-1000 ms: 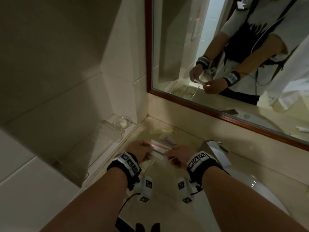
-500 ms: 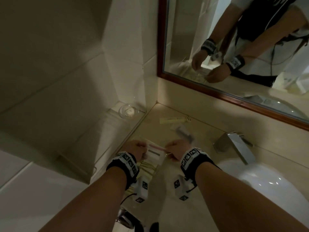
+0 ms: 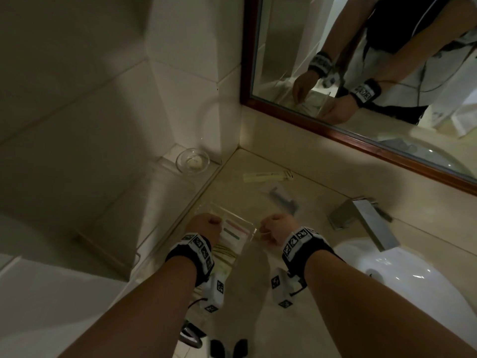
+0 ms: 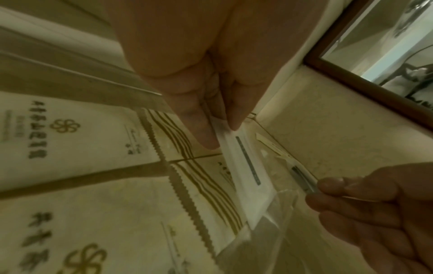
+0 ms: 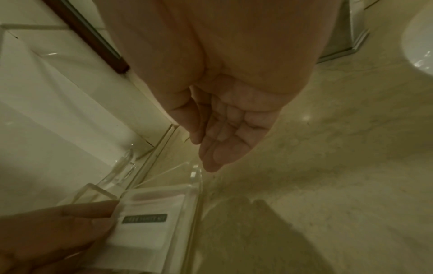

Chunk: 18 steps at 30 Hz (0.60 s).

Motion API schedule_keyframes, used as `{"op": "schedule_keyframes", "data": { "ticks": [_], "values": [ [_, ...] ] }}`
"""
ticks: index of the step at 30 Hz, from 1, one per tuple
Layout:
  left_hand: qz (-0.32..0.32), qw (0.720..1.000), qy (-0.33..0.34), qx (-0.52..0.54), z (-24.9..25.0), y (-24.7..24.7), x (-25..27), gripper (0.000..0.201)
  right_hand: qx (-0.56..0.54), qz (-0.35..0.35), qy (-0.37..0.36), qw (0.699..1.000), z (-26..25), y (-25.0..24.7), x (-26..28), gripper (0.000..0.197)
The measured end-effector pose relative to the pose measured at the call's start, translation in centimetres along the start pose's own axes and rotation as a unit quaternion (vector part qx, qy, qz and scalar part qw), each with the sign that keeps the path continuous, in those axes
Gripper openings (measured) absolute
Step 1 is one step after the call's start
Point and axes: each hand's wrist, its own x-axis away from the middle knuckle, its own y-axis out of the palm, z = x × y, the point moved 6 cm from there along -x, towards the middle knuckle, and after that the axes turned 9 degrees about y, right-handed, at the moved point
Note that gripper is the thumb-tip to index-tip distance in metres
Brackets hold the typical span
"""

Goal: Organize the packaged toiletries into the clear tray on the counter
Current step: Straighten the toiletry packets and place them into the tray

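Note:
A clear tray [image 3: 254,233] stands on the beige counter by the left wall. My left hand [image 3: 206,224] pinches the left end of a white packet [image 3: 236,232] with a pink and a green stripe, low inside the tray. The left wrist view shows thumb and finger of the left hand [image 4: 220,137] on the packet [image 4: 248,176], above cream packets with gold lines [image 4: 82,129] lying in the tray. My right hand [image 3: 276,227] hovers just outside the tray's right wall [image 5: 194,194], its fingers [image 5: 218,140] curled with nothing in them.
A cream packet [image 3: 267,176] and a dark item in clear wrap [image 3: 282,196] lie on the counter behind the tray. A glass dish [image 3: 192,161] sits on the left ledge. Faucet [image 3: 366,218] and white sink [image 3: 402,280] are to the right, below the mirror [image 3: 361,73].
Both hands carried the striped packet down into the tray. The right hand has let go of its end and drawn off to the right; the left still pinches it.

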Motion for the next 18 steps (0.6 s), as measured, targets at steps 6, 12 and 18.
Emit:
{"op": "schedule_keyframes", "data": {
  "ticks": [6,12,18],
  "values": [
    [0.019,0.997,-0.001,-0.079,1.3,-0.6,0.3,0.031,-0.003,-0.004,0.002,1.000,0.2,-0.8,-0.3,0.013],
    [0.030,0.992,0.003,-0.123,3.8,-0.9,0.7,0.034,-0.014,-0.001,-0.006,1.000,-0.6,-2.3,0.1,0.016],
    [0.013,0.999,0.032,-0.007,7.9,1.5,-2.1,0.030,-0.031,0.032,-0.019,0.999,-3.4,-7.1,1.3,0.015]
  ]
}}
